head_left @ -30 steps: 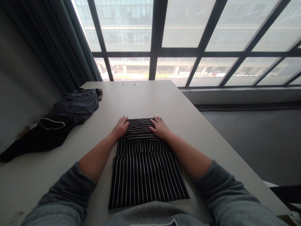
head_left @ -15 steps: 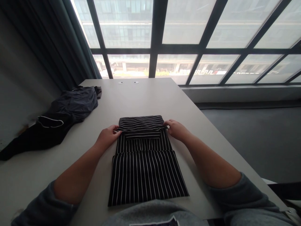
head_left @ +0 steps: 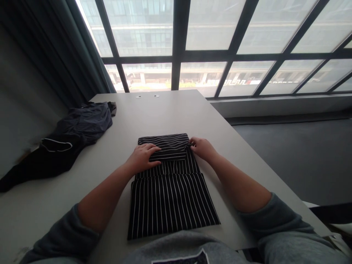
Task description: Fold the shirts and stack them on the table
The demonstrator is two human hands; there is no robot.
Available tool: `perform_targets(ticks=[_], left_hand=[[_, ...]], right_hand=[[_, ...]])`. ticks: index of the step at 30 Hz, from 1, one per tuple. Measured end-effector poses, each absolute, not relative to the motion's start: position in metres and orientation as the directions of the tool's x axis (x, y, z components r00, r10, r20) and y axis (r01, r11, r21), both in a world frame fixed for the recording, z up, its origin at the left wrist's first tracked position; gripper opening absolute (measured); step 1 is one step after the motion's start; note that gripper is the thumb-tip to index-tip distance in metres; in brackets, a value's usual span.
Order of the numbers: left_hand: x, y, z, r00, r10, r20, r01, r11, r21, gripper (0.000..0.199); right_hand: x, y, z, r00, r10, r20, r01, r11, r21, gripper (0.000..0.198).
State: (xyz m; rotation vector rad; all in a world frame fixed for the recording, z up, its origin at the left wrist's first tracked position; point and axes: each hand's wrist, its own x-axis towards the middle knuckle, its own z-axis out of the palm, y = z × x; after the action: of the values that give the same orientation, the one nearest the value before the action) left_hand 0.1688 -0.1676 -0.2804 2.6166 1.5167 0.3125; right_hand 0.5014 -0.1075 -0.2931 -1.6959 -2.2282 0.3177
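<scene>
A black apron with thin white stripes (head_left: 173,205) lies folded flat in front of me. Its near part has lengthwise stripes, and the far part is turned over with crosswise stripes and a pocket-like band. My left hand (head_left: 141,157) rests on the left side of the folded part, fingers and thumb spread and lying on the cloth. At the far right edge, my right hand (head_left: 202,148) pinches the cloth between thumb and fingers. Part of the left edge is hidden under my left hand.
The apron lies on a white table (head_left: 170,113) whose right edge drops to a grey floor. To the left is a crumpled pile of dark clothes (head_left: 85,123). Two small white discs (head_left: 156,96) sit near the far edge, before a large window.
My left hand has let go of the left edge and moved right onto the folded cloth, fingers spreading. My right hand stays at the right edge, shifted slightly inward.
</scene>
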Motion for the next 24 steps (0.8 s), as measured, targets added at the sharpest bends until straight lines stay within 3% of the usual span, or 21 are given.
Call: perform_targets(ticks=[5, 9, 12, 15, 19, 24], left_hand=[[0.229, -0.154, -0.269, 0.543, 0.839, -0.015, 0.834, -0.538, 0.122, 0.077], [0.269, -0.145, -0.273, 0.562, 0.827, 0.007, 0.825, -0.561, 0.076, 0.068], [0.270, -0.140, -0.274, 0.545, 0.838, 0.034, 0.829, -0.544, 0.125, 0.045], [0.254, -0.135, -0.271, 0.471, 0.875, 0.112, 0.838, -0.483, 0.253, 0.028], [0.235, -0.122, -0.261, 0.341, 0.921, 0.188, 0.829, -0.389, 0.401, 0.023], [0.230, -0.090, -0.248, 0.309, 0.943, 0.124, 0.852, -0.332, 0.405, 0.026]], right_hand=[[0.504, -0.105, -0.293, -0.131, 0.985, 0.112, 0.781, 0.172, -0.600, 0.016], [0.506, -0.105, -0.298, -0.082, 0.996, -0.031, 0.596, 0.024, -0.803, 0.015], [0.507, -0.104, -0.300, -0.098, 0.994, -0.041, 0.584, 0.024, -0.812, 0.014], [0.508, -0.103, -0.298, -0.126, 0.991, -0.036, 0.605, 0.048, -0.795, 0.013], [0.507, -0.101, -0.297, -0.188, 0.974, -0.124, 0.501, -0.014, -0.865, 0.005], [0.511, -0.097, -0.298, -0.185, 0.983, -0.018, 0.600, 0.098, -0.794, 0.013]])
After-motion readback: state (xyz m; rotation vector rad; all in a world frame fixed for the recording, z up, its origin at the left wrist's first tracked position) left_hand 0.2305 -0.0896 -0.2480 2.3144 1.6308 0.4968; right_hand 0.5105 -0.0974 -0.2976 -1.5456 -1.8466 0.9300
